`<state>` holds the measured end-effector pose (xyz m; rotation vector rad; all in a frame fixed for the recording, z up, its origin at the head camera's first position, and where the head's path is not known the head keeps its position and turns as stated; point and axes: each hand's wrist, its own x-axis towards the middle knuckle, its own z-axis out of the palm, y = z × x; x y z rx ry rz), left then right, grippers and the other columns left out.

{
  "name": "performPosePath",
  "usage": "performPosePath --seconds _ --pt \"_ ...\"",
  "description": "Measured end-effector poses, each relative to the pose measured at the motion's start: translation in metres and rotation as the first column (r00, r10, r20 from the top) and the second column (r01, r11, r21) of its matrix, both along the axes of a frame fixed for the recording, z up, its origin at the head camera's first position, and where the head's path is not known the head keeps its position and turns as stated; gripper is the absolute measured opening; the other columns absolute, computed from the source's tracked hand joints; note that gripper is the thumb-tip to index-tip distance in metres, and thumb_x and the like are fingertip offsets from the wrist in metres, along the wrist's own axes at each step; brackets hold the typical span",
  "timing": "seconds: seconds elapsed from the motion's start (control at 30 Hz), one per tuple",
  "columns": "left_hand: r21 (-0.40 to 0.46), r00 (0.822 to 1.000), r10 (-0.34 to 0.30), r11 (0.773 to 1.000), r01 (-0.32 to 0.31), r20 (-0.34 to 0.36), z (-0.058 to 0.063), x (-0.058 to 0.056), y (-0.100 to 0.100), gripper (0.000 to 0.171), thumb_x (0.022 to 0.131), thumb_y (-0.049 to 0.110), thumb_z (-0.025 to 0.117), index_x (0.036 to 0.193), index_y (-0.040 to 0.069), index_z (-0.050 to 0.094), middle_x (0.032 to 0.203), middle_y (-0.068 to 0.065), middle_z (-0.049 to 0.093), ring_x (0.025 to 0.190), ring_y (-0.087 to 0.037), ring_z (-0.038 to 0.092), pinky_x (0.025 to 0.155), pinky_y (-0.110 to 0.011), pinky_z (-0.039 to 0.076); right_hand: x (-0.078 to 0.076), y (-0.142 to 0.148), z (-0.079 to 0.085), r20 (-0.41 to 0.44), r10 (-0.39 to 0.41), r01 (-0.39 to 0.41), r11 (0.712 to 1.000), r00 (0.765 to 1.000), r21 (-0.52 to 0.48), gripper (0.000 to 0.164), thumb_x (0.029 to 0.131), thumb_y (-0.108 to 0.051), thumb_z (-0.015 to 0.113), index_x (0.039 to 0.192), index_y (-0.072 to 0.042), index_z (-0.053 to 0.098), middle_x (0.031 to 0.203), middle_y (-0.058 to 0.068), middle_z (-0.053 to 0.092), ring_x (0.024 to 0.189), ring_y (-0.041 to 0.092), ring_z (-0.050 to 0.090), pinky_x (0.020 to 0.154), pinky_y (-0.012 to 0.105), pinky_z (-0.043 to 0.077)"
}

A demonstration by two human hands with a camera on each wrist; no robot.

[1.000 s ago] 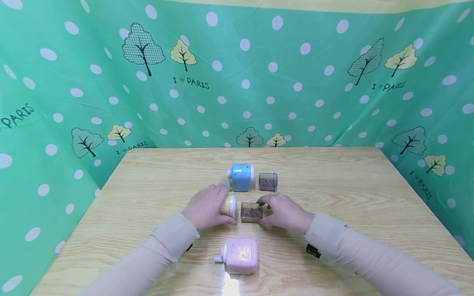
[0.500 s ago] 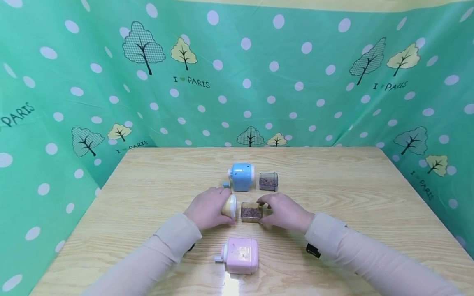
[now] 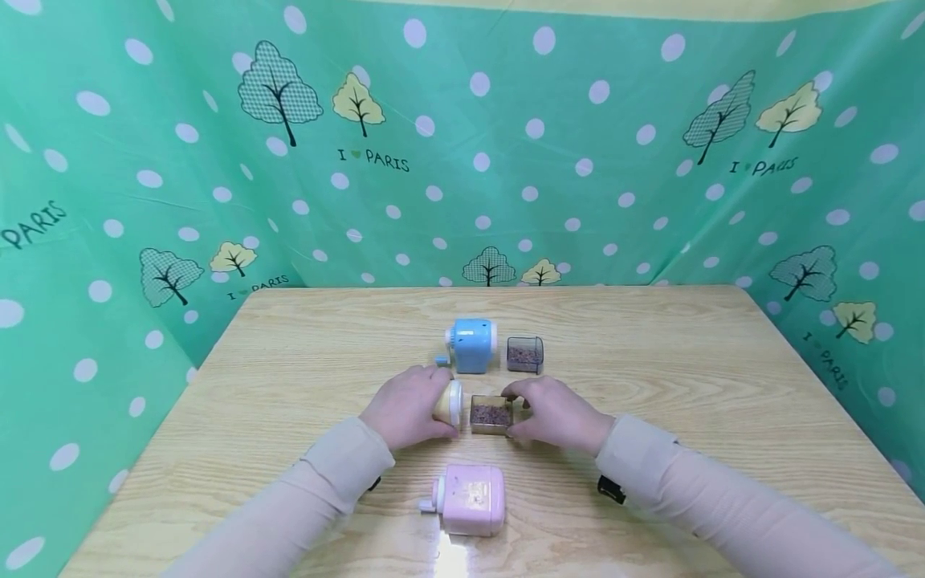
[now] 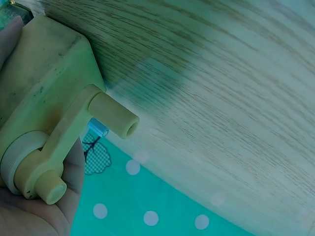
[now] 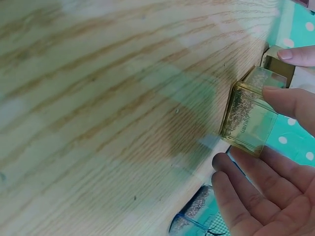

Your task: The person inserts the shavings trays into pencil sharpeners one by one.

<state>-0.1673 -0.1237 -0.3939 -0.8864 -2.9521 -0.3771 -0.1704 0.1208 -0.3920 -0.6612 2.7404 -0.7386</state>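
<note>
The left hand point(image 3: 406, 409) was wrapped round a yellow sharpener point(image 4: 44, 73), while the right hand point(image 3: 556, 413), fingers half bent, pinched a see-through amber drawer point(image 5: 261, 125) between thumb and fingertips. Both things were near the middle of the desk point(image 3: 650, 361), about midway between its left and right edges, the drawer just beside the sharpener's white end point(image 3: 455, 404). Nearer the far edge sat a blue sharpener point(image 3: 473, 347) and a blue-tinted drawer point(image 3: 539, 355); a pink sharpener point(image 3: 470, 499) lay towards the near side. To me the amber drawer looked light, stiff and rather slick, its thin walls apt to crack under a hard squeeze and its shavings point(image 3: 490, 415) easy to spill, so best held level by two opposite walls; the yellow sharpener seemed heavier and sturdier, best gripped round the body, clear of the crank point(image 4: 69, 125)
</note>
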Motion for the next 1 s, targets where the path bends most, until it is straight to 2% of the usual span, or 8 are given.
performPosePath --seconds 0.27,0.5,1.0 --pt "0.002 1.000 -0.002 1.000 0.002 -0.002 -0.0001 0.0004 0.0004 0.062 0.067 0.046 0.086 0.109 0.007 0.061 0.091 -0.001 0.062 0.083 -0.020 0.058 0.074 -0.039 0.054 -0.0006 -0.0025 -0.0014 0.000 -0.006 0.006 1.000 1.000 -0.015 0.058 0.072 -0.020 0.084 0.125 -0.002 0.069 0.111 0.011 0.072 0.089 0.020 0.065 0.083 0.041 0.057" --pt "-0.004 1.000 0.000 1.000 0.000 -0.003 0.0003 0.0006 0.0005 0.062 0.067 0.046 0.085 0.108 0.007 0.062 0.091 0.000 0.062 0.084 -0.020 0.058 0.075 -0.039 0.054 -0.0012 -0.0035 -0.0033 -0.012 0.016 -0.016 0.999 1.000 -0.038 0.058 0.072 -0.019 0.083 0.125 -0.001 0.068 0.106 0.010 0.072 0.084 0.019 0.063 0.079 0.038 0.056" --pt "0.001 1.000 -0.005 1.000 0.005 -0.024 0.0000 0.0013 -0.0008 0.063 0.068 0.049 0.083 0.109 0.007 0.062 0.091 0.000 0.061 0.083 -0.020 0.057 0.072 -0.038 0.054 -0.0022 -0.0076 -0.0063 -0.009 0.035 -0.035 0.997 0.999 -0.068 0.056 0.073 -0.019 0.082 0.125 -0.001 0.068 0.111 0.010 0.072 0.085 0.017 0.062 0.079 0.039 0.055"
